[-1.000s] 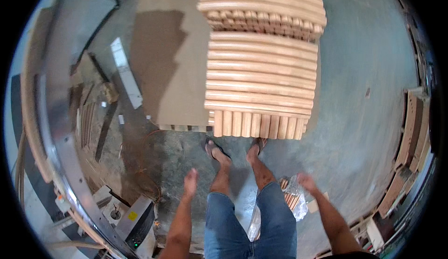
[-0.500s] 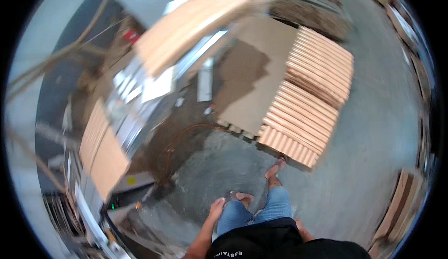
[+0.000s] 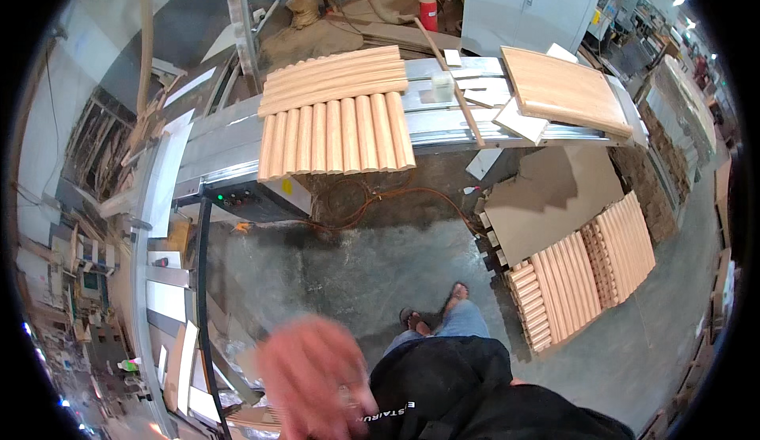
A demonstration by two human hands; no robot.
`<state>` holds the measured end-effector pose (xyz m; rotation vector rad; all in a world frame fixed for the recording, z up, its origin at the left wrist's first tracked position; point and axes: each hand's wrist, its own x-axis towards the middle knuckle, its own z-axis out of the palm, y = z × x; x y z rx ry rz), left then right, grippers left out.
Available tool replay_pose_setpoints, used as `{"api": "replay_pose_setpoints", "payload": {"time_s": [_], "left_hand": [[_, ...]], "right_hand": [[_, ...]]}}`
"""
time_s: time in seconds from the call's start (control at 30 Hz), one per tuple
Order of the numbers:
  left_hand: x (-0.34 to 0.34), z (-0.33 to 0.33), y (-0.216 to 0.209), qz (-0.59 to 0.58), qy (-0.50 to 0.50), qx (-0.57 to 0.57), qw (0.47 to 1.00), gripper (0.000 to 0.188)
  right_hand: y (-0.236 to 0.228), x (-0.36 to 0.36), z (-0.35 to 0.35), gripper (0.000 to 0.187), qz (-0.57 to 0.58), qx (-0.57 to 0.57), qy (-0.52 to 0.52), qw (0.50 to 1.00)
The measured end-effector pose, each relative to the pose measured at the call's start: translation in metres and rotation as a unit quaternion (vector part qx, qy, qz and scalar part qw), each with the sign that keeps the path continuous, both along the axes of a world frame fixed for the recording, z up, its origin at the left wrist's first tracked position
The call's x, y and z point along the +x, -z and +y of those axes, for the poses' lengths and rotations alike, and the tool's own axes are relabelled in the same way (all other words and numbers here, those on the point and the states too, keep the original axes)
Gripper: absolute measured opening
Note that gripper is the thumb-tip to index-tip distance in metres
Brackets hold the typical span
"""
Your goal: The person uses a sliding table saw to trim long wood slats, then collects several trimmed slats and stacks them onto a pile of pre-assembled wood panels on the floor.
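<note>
My left hand (image 3: pixel 313 377) is raised close to the camera in front of my body, smeared by motion, and its fingers cannot be made out. Nothing shows in it. Of my right hand only a sliver of skin (image 3: pixel 518 382) appears beside my dark shirt; its fingers are hidden. Ahead, rounded wooden slats (image 3: pixel 336 135) lie side by side on a long metal machine bed (image 3: pixel 229 123), apart from both hands. Farther right on the same bed rests a flat wooden panel (image 3: pixel 562 91) with white offcuts (image 3: pixel 521 121) beside it.
A pallet at the right carries stacked rounded slats (image 3: pixel 566 278) and a brown sheet (image 3: pixel 546 210). An orange hose (image 3: pixel 412 190) crosses the floor below the bed. To my left stands a metal frame with white boards (image 3: pixel 166 301). A grey cabinet (image 3: pixel 507 8) and red cylinder (image 3: pixel 428 14) are behind.
My view has swung left, bringing the machine bed and its slats ahead of me and the pallet stack farther right. My left hand has risen from beside my leg toward the camera.
</note>
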<state>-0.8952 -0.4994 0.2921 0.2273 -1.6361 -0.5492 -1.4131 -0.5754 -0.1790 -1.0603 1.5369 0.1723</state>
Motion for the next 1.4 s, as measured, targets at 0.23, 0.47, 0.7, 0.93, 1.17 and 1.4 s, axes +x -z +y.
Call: {"api": "replay_pose_setpoints", "payload": {"time_s": [0.23, 0.47, 0.7, 0.93, 1.17, 1.4], "left_hand": [[0.007, -0.003, -0.001, -0.103, 0.144, 0.054, 0.983, 0.027], [0.102, -0.037, 0.0, -0.11, 0.128, 0.054, 0.984, 0.035], [0.194, -0.092, 0.078, -0.097, 0.118, 0.174, 0.973, 0.047], [0.308, -0.088, 0.12, 0.047, -0.035, 0.372, 0.926, 0.071], [0.551, -0.076, 0.221, 0.19, -0.515, 0.438, 0.712, 0.061], [0.684, -0.112, 0.284, 0.172, -0.457, 0.519, 0.701, 0.072]], "right_hand": [[-0.02, 0.069, -0.031, 0.023, -0.006, -0.006, -0.005, 1.0], [-0.03, 0.138, -0.058, 0.022, -0.008, 0.016, -0.02, 1.0], [-0.052, 0.205, -0.102, 0.022, -0.001, 0.039, -0.06, 0.997], [-0.094, 0.26, -0.168, 0.023, -0.147, 0.006, -0.07, 0.987], [-0.218, 0.623, -0.314, 0.036, -0.206, -0.315, -0.079, 0.923], [-0.195, 0.807, -0.456, 0.065, -0.206, -0.501, -0.067, 0.838]]}}
